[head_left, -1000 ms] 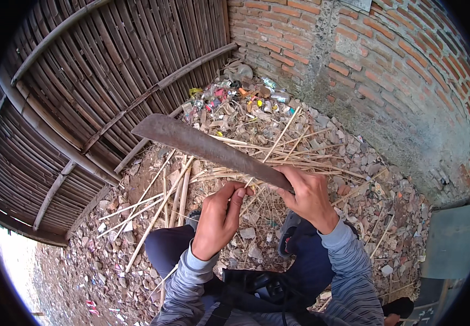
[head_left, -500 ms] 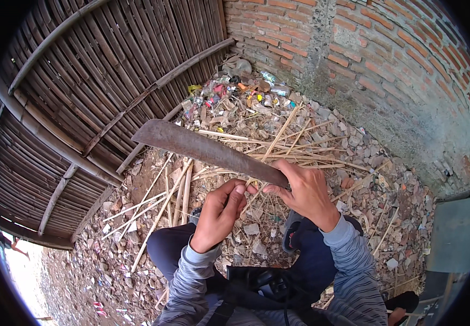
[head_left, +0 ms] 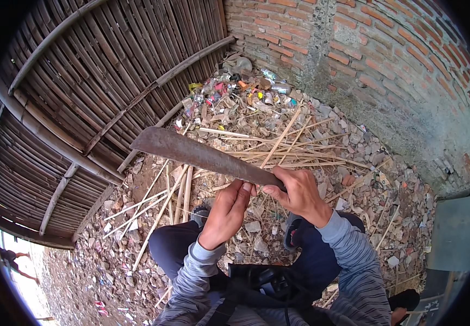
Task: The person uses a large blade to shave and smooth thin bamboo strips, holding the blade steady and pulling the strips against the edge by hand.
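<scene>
brown metal knife (head_left: 202, 156) slants above sticks (head_left: 282, 137). the right hand (head_left: 303, 195) grips its end, fingers curled tight. the left hand (head_left: 226, 213) has moved closer, fingers pinched, on what i can't tell, so both hands nearly touch.

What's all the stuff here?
Long rusty machete: one, brown, centre
Thin wooden strips: many, tan, middle
Stony rubble: uncountable, grey, underfoot
Crumpled litter: many, multicoloured, far corner
Slatted wooden wall: one, brown, left
Brick wall: one, orange, right
Flat panel: one, grey, right
Unclear shape: one, black, bottom right
Blurry person: one, far left
Boxy pouch: one, black, bottom centre
Shoes: two, dark, below
Trouser legs: two, navy, below
Striped sleeves: two, grey, bottom
Left hand: one, below machete
Right hand: one, holding machete
</scene>
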`<state>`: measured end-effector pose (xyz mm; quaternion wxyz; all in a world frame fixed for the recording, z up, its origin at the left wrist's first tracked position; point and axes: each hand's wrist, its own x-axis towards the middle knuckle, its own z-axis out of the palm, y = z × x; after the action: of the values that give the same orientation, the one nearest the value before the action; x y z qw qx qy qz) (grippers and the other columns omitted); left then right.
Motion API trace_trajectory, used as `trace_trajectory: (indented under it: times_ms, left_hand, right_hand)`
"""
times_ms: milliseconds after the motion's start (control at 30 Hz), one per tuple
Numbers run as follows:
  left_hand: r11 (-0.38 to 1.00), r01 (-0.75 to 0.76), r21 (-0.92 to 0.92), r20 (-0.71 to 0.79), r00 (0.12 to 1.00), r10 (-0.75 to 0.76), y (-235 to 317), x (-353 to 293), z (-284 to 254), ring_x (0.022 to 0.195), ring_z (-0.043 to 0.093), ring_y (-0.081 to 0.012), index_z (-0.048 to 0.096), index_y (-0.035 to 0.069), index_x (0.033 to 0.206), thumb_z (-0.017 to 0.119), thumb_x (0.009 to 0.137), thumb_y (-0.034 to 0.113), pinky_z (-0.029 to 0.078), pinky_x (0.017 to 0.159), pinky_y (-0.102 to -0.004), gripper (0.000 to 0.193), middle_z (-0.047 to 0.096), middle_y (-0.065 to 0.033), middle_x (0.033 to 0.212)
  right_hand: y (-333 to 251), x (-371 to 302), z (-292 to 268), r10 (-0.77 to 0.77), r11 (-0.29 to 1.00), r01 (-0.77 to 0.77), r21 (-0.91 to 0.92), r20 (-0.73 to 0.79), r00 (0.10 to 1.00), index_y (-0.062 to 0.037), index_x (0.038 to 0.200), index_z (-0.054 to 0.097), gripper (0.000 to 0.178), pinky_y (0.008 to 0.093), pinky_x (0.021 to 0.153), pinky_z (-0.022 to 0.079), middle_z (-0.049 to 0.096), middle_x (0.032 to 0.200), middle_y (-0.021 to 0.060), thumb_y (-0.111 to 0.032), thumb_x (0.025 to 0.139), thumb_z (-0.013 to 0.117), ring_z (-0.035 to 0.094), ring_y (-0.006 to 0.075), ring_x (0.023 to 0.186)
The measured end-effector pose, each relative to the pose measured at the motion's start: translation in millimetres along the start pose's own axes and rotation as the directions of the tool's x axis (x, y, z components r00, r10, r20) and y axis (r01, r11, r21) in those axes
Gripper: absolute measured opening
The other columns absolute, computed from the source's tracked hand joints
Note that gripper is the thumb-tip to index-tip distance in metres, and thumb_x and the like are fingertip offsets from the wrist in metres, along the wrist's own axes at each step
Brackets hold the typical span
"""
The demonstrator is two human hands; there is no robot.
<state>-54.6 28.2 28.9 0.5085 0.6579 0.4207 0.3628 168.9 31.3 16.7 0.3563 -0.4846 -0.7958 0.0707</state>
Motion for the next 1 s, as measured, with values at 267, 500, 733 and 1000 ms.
trace_trajectory:
  times_ms: [267,500,733,1000]
  left_hand:
    - [0.931,0.205,-0.302,0.134,0.976,-0.171,1,-2,-3,0.062,0.036,-0.0063,0.058,0.005,0.100,0.044,0.113,0.017,0.031,0.057,-0.0259,0.023,0.041,0.0046,0.072]
    - [0.922,0.215,-0.322,0.128,0.975,-0.183,-11,2,-3,0.063,0.035,-0.0055,0.057,0.006,0.100,0.044,0.113,0.019,0.029,0.057,-0.0244,0.023,0.041,0.0055,0.074]
    - [0.958,0.149,-0.243,0.093,0.987,-0.130,-22,10,-3,0.065,0.038,-0.0065,0.057,0.006,0.099,0.043,0.113,0.018,0.032,0.059,-0.0255,0.023,0.041,0.0052,0.074]
    - [0.942,0.132,-0.309,0.097,0.989,-0.107,-32,13,-5,0.063,0.036,-0.0054,0.056,0.007,0.098,0.044,0.114,0.023,0.030,0.057,-0.0248,0.026,0.040,0.0063,0.073]
  right_hand:
    - [7,1,9,0.013,0.997,-0.017,0.075,0.047,0.999,-0.0034,0.102,0.066,0.063,0.0453,0.053,0.052,0.065,0.063,0.0135,-0.065,0.101,0.057,0.069,0.0358,0.058]
    - [23,6,18,-0.004,1.000,0.004,-0.002,0.066,0.998,-0.0058,0.103,0.064,0.068,0.0463,0.053,0.053,0.066,0.063,0.0127,-0.072,0.098,0.054,0.070,0.0357,0.059]
    - [38,9,25,0.066,0.996,-0.063,-0.057,0.068,0.995,-0.0084,0.103,0.062,0.067,0.0468,0.054,0.054,0.069,0.064,0.0120,-0.074,0.098,0.053,0.071,0.0373,0.058]
    - [45,15,27,0.019,0.990,-0.010,-0.141,0.063,0.998,-0.0095,0.103,0.062,0.069,0.0481,0.054,0.054,0.068,0.063,0.0114,-0.077,0.098,0.049,0.071,0.0378,0.059]
